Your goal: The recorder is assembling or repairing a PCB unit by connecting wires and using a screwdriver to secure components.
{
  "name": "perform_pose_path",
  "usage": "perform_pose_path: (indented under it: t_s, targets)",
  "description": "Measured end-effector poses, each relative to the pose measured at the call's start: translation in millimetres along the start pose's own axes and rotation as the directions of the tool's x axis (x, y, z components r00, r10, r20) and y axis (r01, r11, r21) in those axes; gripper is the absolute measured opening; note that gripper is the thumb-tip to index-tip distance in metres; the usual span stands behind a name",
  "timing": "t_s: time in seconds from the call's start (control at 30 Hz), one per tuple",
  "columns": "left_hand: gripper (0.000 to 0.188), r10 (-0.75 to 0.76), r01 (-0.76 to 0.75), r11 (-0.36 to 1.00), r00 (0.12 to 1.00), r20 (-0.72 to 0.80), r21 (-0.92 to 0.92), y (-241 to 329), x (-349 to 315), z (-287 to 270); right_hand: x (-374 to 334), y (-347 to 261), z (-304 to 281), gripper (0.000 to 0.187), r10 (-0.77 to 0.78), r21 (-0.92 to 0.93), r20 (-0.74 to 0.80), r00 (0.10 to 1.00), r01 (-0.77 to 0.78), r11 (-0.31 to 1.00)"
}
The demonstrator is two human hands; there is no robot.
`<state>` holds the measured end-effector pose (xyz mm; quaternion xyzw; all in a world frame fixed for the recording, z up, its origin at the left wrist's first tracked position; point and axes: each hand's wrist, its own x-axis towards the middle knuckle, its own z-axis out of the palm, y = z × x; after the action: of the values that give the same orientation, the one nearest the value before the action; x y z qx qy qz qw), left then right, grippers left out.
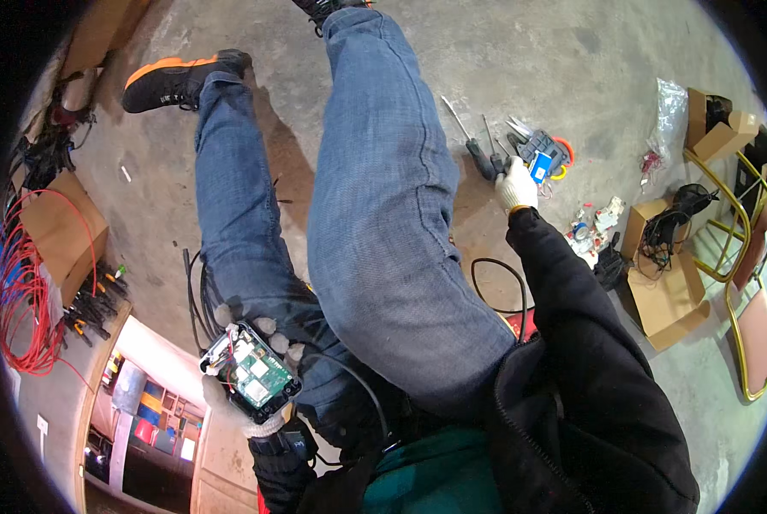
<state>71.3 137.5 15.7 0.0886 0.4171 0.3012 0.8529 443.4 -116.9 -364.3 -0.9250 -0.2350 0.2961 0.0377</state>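
Observation:
My left hand (215, 392), in a pale grey glove, cradles an opened device above my lap. Its black casing (292, 391) bares a green circuit board (262, 377) with silver shields, and red wires lie along one side. A black cable runs from near it across my jeans. My right hand (517, 188), in a white glove, reaches down to the floor with its fingers drawn together; what they grip is hidden. Beside those fingers are a blue block with a white label (540, 166) and black-handled screwdrivers (481, 159). Orange-handled scissors (567, 149) lie past a dark grey plastic part (544, 146).
Open cardboard boxes (670, 304), one with black cables, stand at the right by yellow-framed chairs (734, 248). A clear plastic bag (669, 111) lies farther off. Coiled red cable (28, 291) and another carton (66, 218) are at the left. My outstretched legs cross the middle.

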Motion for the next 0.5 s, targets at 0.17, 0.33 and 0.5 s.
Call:
perform_pose_path:
  t_s: [0.17, 0.33, 0.5]
  targets:
    - [0.098, -0.022, 0.009, 0.999, 0.964, -0.266, -0.047, -2, -8, 4, 21, 16, -16, 0.030, -0.207, -0.092, 0.085, 0.975, 0.215, 0.972]
    - [0.103, -0.010, 0.001, 0.999, 0.977, -0.214, -0.040, 1, -7, -1, 33, 33, 7, 0.028, -0.122, -0.019, 0.063, 0.990, 0.124, 0.992]
    - [0.099, -0.013, -0.003, 0.997, 0.981, -0.192, -0.083, 2, -6, 1, 43, 52, 23, 0.025, -0.137, -0.053, 0.122, 0.983, 0.144, 0.988]
